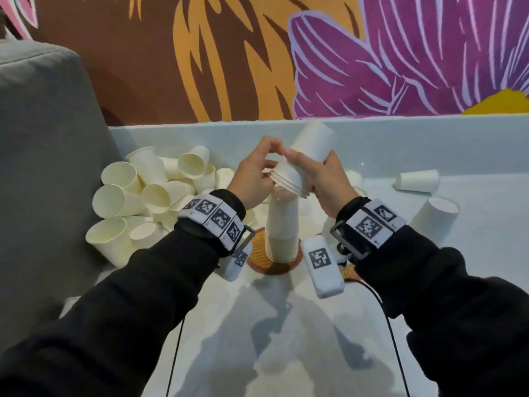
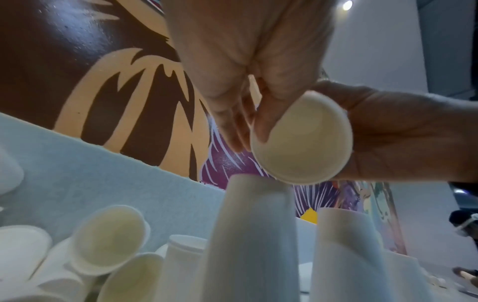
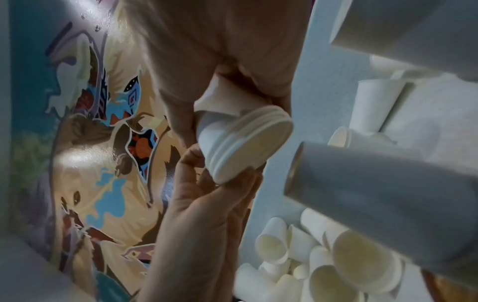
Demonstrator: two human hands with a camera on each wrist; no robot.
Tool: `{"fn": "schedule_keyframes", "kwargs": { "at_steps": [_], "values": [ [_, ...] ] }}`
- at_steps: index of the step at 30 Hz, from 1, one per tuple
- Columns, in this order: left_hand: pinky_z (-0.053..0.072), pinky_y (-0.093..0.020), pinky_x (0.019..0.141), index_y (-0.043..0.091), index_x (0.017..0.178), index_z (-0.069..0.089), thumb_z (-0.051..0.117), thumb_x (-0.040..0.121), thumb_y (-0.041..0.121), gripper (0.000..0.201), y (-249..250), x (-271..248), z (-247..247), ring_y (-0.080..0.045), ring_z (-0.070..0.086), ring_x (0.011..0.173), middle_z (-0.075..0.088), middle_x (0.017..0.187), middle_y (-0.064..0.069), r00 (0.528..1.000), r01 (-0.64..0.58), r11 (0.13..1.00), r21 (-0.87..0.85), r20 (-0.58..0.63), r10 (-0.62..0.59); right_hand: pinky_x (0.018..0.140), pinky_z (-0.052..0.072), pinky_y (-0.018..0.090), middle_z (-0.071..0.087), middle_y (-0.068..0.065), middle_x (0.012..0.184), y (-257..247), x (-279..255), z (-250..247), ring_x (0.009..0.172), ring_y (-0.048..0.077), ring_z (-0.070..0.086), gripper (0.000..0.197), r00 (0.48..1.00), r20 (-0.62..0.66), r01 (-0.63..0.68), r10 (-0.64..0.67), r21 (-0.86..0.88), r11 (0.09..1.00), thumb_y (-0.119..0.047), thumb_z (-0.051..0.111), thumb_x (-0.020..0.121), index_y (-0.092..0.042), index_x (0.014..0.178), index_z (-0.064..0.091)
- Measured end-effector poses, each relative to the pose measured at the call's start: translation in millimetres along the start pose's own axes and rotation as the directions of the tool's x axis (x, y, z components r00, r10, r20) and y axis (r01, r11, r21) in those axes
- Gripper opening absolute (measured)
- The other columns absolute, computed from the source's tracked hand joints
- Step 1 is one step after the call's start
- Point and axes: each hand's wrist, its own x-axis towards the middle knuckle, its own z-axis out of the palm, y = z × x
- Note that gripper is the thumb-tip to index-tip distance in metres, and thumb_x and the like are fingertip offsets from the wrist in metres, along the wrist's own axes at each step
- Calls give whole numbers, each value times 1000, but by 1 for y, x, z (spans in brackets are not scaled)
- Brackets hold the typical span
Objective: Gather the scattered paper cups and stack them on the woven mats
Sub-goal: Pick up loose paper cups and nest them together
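A short nested stack of white paper cups is tilted, mouths down and towards me, just over a tall stack of upturned cups on a round woven mat. My right hand grips the held cups round their sides. My left hand pinches at their rims. The left wrist view looks into the held cups' open mouth above the tall stack's top. The right wrist view shows their layered rims between both hands.
A heap of loose cups lies at the left against a grey cushion. To the right, one cup lies on its side and another stands upturned. A second mat's edge peeks from under my right wrist. A painted wall is behind.
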Motion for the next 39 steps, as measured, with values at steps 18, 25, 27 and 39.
{"fn": "schedule_keyframes", "kwargs": {
  "at_steps": [18,25,27,39],
  "values": [
    [43,-24,89,28,138,34,78,75,27,77,-38,-30,13,-15,52,104,55,124,-1,956,268,954,132,82,-280,93,38,27,50,1,123,87,-17,14,113,13,43,71,963,191,-98,191,-414,905,-5,72,78,-11,137,33],
    [39,-22,90,22,137,37,78,73,19,76,-31,-14,2,-22,52,116,52,131,-5,957,261,942,211,70,-281,92,37,24,50,-1,124,75,-2,27,110,10,45,71,982,165,-26,96,-381,924,-6,69,80,-15,140,32],
    [41,-24,90,23,138,35,77,74,19,77,-33,-15,0,-22,52,116,52,130,-6,944,306,931,200,66,-324,93,38,26,52,0,126,78,1,29,112,13,47,70,981,163,-35,110,-406,913,-8,72,79,-14,138,34],
    [49,-31,85,15,132,44,74,78,34,65,-47,-56,-59,-22,60,105,57,124,-6,820,539,750,384,-34,-572,114,27,36,24,11,146,74,-10,52,135,26,28,92,991,-42,82,-123,-533,842,-7,75,69,-12,143,21]
  ]
}}
